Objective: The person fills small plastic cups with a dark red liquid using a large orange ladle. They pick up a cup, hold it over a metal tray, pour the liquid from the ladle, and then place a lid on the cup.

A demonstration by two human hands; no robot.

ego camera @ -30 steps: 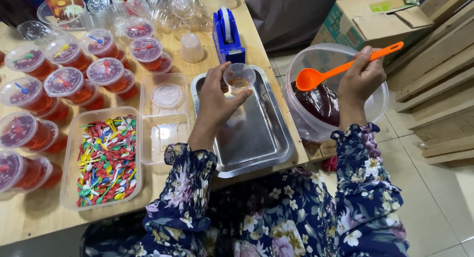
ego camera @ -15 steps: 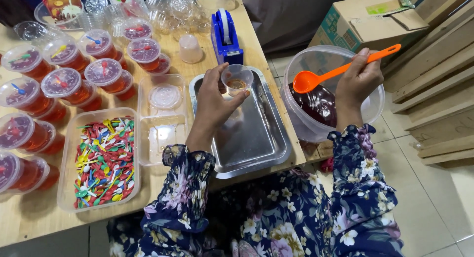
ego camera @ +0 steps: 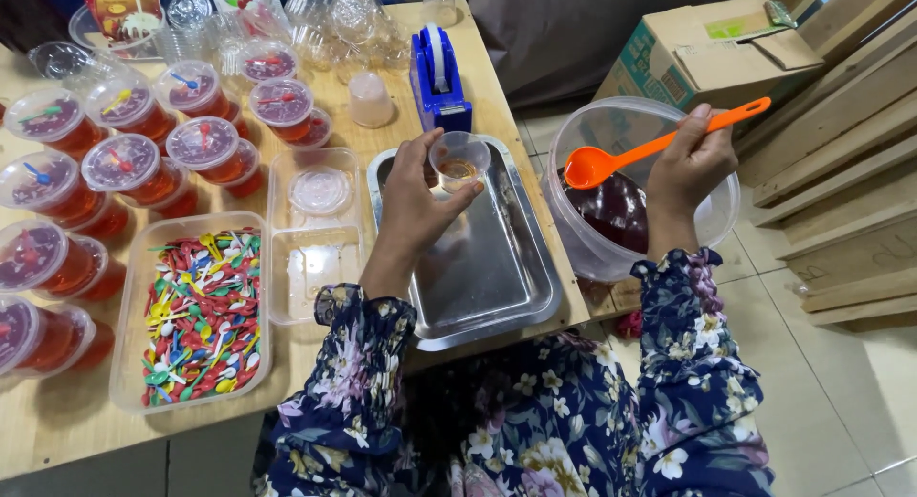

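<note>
Left hand (ego camera: 413, 199) fingers grip a small clear cup (ego camera: 458, 160) over the steel tray (ego camera: 497, 277); right hand (ego camera: 695, 163) (at 3 o'clock) clasps an orange spoon (ego camera: 650, 149) above the tub (ego camera: 712, 215).

Left hand (ego camera: 415, 196) holds a small clear cup (ego camera: 458, 160) over a steel tray (ego camera: 497, 277) — right hand (ego camera: 697, 163) lifts an orange spoon (ego camera: 650, 146).

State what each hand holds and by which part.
The left hand grips a small clear plastic cup by its side wall; the right hand holds an orange plastic ladle by its handle's far end.
</note>
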